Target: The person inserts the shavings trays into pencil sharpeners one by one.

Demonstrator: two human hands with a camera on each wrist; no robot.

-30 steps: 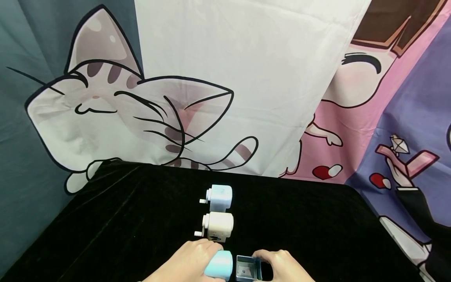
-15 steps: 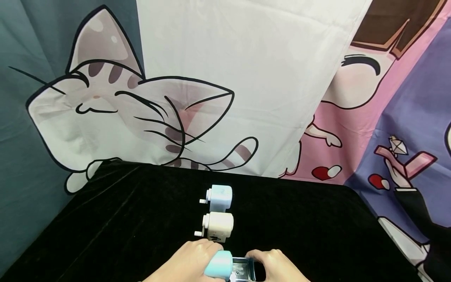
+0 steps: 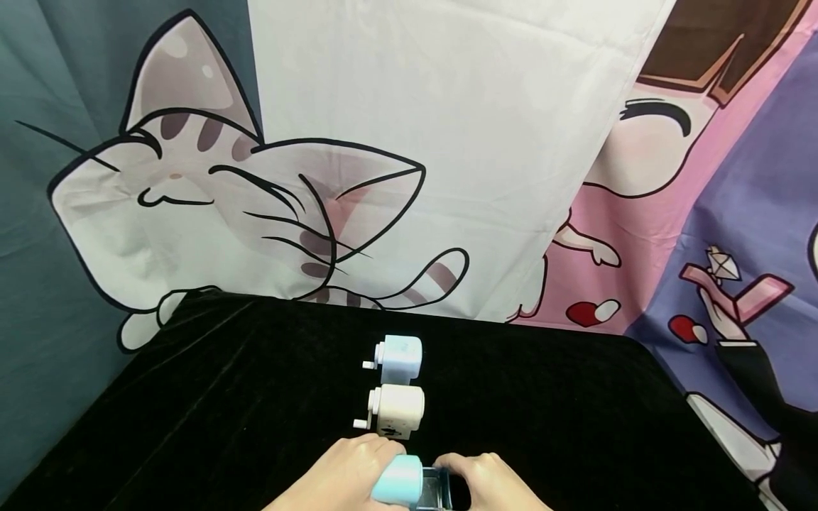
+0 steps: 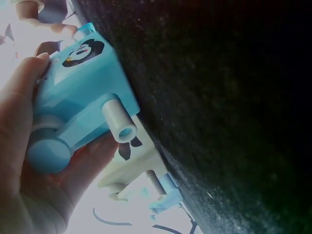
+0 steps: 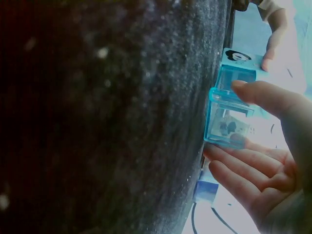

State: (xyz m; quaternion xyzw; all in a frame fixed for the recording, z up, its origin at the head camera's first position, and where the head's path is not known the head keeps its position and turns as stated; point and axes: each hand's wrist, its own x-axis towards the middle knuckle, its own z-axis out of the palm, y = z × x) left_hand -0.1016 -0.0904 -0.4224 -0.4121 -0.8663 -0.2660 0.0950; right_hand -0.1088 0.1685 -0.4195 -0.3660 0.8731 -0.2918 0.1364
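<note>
My left hand (image 3: pixel 348 472) grips a turquoise crank pencil sharpener (image 3: pixel 399 480) at the bottom of the head view. The left wrist view shows its penguin picture and its crank handle (image 4: pixel 118 121), with my thumb and fingers round the body. My right hand (image 3: pixel 488 479) pinches a clear blue shavings drawer (image 3: pixel 432 488) by its sides, thumb on one and fingers on the other. That drawer stands partly inside the sharpener, its outer part still sticking out on the right. In the right wrist view the drawer (image 5: pixel 226 119) shows between thumb and fingers.
Behind the held sharpener stand a cream sharpener (image 3: pixel 400 406) and a pale blue one (image 3: pixel 402 355) in a row, cranks to the left. Black velvety cloth (image 3: pixel 562 404) covers the table. A cartoon-printed curtain (image 3: pixel 447 142) hangs along the back.
My right hand has moved left with the drawer, from a gap beside the sharpener to partly within it. The left hand and the turquoise sharpener have stayed in place.
</note>
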